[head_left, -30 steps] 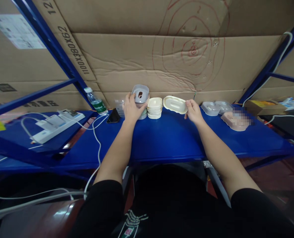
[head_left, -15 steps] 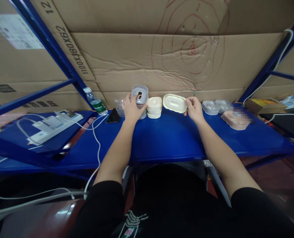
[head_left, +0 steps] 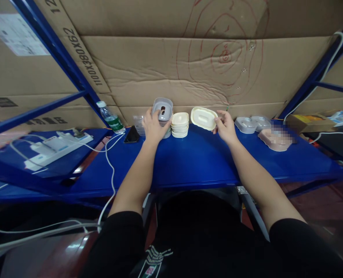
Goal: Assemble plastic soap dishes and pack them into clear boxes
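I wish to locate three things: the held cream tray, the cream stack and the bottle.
Cream tray [head_left: 203, 118], head view: middle of its face.
Cream stack [head_left: 180, 127], head view: its layered front side.
Bottle [head_left: 115, 123], head view: its green label.

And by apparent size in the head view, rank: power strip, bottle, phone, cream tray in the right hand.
1. Power strip
2. Cream tray in the right hand and bottle: too alike to rank
3. Phone
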`<act>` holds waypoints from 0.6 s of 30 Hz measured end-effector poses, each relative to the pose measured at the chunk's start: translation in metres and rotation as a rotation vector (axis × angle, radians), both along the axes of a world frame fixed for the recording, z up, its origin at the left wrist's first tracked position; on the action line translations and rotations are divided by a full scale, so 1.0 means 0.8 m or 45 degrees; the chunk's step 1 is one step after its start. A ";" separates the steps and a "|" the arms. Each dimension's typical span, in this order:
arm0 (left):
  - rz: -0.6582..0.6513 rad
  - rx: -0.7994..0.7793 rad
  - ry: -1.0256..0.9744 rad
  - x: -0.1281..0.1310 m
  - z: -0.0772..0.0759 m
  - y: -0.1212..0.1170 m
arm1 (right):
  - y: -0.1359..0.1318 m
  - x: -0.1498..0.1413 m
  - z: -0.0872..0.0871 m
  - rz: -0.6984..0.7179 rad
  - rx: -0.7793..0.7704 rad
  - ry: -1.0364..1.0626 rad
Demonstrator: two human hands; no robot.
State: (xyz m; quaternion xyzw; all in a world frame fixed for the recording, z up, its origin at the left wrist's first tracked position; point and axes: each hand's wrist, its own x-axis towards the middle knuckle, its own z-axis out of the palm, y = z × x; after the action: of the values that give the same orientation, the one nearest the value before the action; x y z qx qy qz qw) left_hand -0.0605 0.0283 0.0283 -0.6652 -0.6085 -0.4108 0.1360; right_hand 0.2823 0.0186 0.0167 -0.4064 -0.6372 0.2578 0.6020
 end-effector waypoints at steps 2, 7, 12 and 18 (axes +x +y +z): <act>-0.004 0.024 0.003 -0.001 -0.001 0.001 | -0.001 -0.001 0.000 0.000 -0.006 0.008; -0.012 0.123 -0.027 0.000 -0.004 0.004 | -0.001 -0.002 0.001 0.018 -0.012 0.014; -0.084 0.274 -0.018 0.011 -0.006 -0.002 | -0.001 -0.011 -0.002 0.088 -0.032 0.145; -0.449 0.321 0.175 0.058 -0.006 -0.030 | -0.007 -0.031 -0.004 0.177 -0.206 0.391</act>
State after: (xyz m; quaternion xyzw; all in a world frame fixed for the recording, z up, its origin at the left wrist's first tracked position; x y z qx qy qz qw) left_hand -0.0144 0.0047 0.0238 -0.7654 -0.4160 -0.4549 0.1852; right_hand 0.2573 0.0132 0.0135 -0.3644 -0.5416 0.4079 0.6383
